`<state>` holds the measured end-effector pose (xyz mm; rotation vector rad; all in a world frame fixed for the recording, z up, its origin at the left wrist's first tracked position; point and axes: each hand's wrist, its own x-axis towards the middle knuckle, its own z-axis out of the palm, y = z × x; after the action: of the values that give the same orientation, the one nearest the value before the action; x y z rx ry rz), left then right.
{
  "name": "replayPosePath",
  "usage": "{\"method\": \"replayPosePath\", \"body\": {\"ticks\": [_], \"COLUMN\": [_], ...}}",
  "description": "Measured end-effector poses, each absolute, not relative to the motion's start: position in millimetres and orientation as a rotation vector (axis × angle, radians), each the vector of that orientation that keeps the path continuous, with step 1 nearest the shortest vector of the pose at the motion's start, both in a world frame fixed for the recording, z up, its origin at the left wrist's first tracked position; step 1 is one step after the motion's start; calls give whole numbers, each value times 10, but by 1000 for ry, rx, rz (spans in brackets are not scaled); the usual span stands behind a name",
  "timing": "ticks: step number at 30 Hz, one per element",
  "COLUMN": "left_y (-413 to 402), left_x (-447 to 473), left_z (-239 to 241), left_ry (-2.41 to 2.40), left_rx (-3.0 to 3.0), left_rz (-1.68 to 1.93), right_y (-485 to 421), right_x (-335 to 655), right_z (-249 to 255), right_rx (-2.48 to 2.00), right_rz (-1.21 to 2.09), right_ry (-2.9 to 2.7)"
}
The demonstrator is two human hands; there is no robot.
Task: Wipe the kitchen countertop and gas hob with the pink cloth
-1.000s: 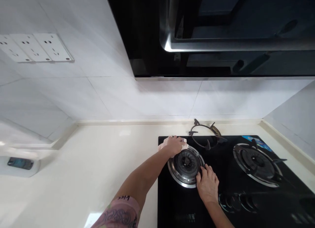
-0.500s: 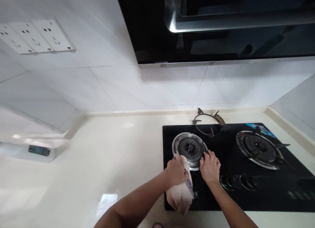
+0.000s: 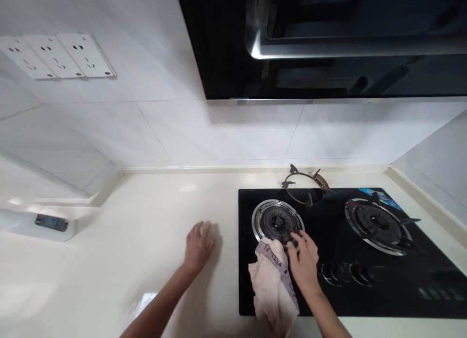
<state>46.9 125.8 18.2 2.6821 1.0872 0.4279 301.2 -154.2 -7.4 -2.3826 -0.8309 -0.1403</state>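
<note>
My left hand (image 3: 199, 248) is over the pale counter (image 3: 153, 221), left of the hob, with loosely bent fingers and nothing in it. My right hand (image 3: 304, 261) has its fingers apart at the lower right rim of the left burner (image 3: 278, 220); whether the fingertips touch the rim I cannot tell. A pinkish-white cloth with a lettered purple band (image 3: 273, 284) lies crumpled on the front left of the black glass hob (image 3: 330, 231). It covers a little of the burner's front edge and hangs past the hob's front edge.
A pan support ring (image 3: 308, 202) rests across the hob's back edge. The right burner (image 3: 377, 226) has its own support on it. Control knobs (image 3: 345, 274) sit at the front. The range hood (image 3: 310, 75) overhangs the back. A white device with a dark display (image 3: 51, 223) is at far left.
My left hand has let go of the cloth and moved left over the counter. The cloth now lies on the hob. My right hand has opened its fingers a little beside the burner.
</note>
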Motion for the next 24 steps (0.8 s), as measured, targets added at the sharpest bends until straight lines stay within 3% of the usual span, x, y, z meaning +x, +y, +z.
{"method": "replayPosePath", "body": {"ticks": [7,12,18,24], "left_y": [1519,1478,1467,1465], "left_x": [-38,12,3,0], "left_z": [-111,-59,-36,-94], "left_ry": [1223,1237,1247,1256], "left_rx": [2893,2851,2842,2824], "left_rz": [307,267,238,282], "right_y": [-1221,-1144,-1657,-1550], "right_x": [2120,2382,2802,3460], "right_z": [196,245,183,285], "right_rx": [-2354,-2370,-2486,-2650], "right_rz": [81,102,57,318], "right_ry": [-1350,-1346,-1168,-800]}}
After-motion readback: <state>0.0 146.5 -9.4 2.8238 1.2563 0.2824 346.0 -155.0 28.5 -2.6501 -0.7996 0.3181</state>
